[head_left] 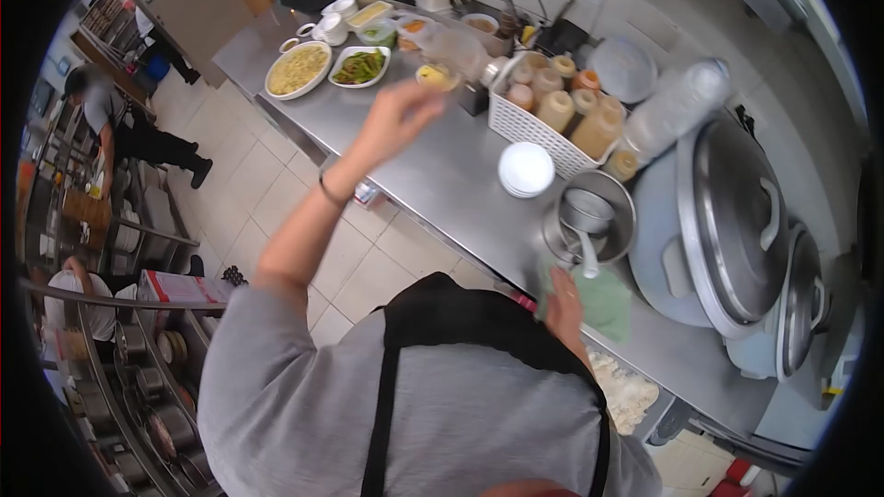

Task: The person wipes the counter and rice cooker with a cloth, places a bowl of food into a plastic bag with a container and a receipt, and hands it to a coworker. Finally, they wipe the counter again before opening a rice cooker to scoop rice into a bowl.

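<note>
My left hand [403, 120] is raised over the steel counter [405, 168], its fingers bent and smeared by motion. Just beyond it is a small dish with yellow food [436, 76], near a clear plastic container [460, 53]. My right hand [564, 306] lies low at the counter's front edge, fingers stretched out beside a pale green sheet [605, 302]. Above that hand a steel pot [626, 216] holds a small saucepan [587, 209], whose light handle points toward me. A stack of white bowls [526, 169] stands to the pot's left.
A white basket [529, 124] of sauce bottles stands at the back, near stacked clear plastic cups [677, 109]. Large lidded pots [663, 230] fill the right end. Dishes of pasta [297, 70] and green vegetables [360, 66] sit far left. Another person [106, 110] works across the aisle.
</note>
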A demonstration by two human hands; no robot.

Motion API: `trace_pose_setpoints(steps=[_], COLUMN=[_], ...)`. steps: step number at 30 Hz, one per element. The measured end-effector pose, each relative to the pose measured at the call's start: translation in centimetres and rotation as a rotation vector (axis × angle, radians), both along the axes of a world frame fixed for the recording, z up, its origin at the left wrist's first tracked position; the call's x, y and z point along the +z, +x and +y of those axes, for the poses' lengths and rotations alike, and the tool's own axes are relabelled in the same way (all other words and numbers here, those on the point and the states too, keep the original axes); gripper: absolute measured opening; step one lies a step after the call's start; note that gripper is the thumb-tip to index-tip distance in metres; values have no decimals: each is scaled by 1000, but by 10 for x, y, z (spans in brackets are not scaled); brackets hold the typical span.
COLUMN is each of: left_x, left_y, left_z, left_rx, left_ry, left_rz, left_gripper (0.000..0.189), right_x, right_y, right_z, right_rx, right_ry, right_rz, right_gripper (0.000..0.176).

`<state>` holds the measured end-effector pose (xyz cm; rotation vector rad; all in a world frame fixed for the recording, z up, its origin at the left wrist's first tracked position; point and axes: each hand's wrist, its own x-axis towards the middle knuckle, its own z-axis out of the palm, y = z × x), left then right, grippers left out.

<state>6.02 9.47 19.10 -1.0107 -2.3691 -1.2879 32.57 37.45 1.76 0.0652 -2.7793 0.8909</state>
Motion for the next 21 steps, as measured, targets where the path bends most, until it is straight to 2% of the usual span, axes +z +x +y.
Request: trace_pose_setpoints(steps=[1, 3, 4, 5, 6, 7, 8, 9, 10, 11, 13, 15, 17, 19, 21], left_x=[-27, -99, -133, -192, -224, -241, -287, -305, -338, -350, -344, -366, -360, -354, -355], left_y=[16, 49, 71, 89, 116, 146, 176, 206, 235, 262, 299, 325, 335, 339, 334], left_z=[-32, -95, -124, -163, -194, -218, -251, -276, -306, -326, -352, -384, -389, -389, -383], left_rx=[70, 239, 278, 340, 380, 502, 548, 600, 614, 653, 753, 826, 894, 959, 1028], left_ry=[-34, -88, -63, -75, -110, -176, -235, -350, -313, -290, -332, -321, -301, -278, -295], left_rz=[-53, -387, -427, -457, -497, -671, -567, -722, -811, -867, -992, -1117, -1162, -1207, -1269], left_gripper=[23, 24, 22, 21, 22, 24, 26, 28, 28, 26, 24, 22, 21, 20, 22], right_x=[-23, -60, -62, -63, -68, -75, -79, -81, -87, -89, -82, -83, -62, -71, -75], right_y=[-29, -70, -94, -124, -154, -183, -214, -249, -283, -314, -365, -401, -406, -397, -371], right_z=[-27, -89, -108, -122, -135, -147, -157, -167, -179, -190, -223, -265, -318, -363, -393], right_rx=[43, -13, 4, 25, 12, -3, -41, -79, -125, -173, -187, -139, 10, 229, 330], right_ry=[154, 361, 351, 344, 378, 408, 404, 401, 378, 354, 320, 325, 394, 435, 445], right_rz=[0, -131, -79, -27, 35, 90, 103, 120, 97, 73, -28, -16, -80, 33, 104], right_gripper=[50, 65, 66, 67, 67, 68, 67, 67, 66, 66, 65, 63, 62, 59, 55])
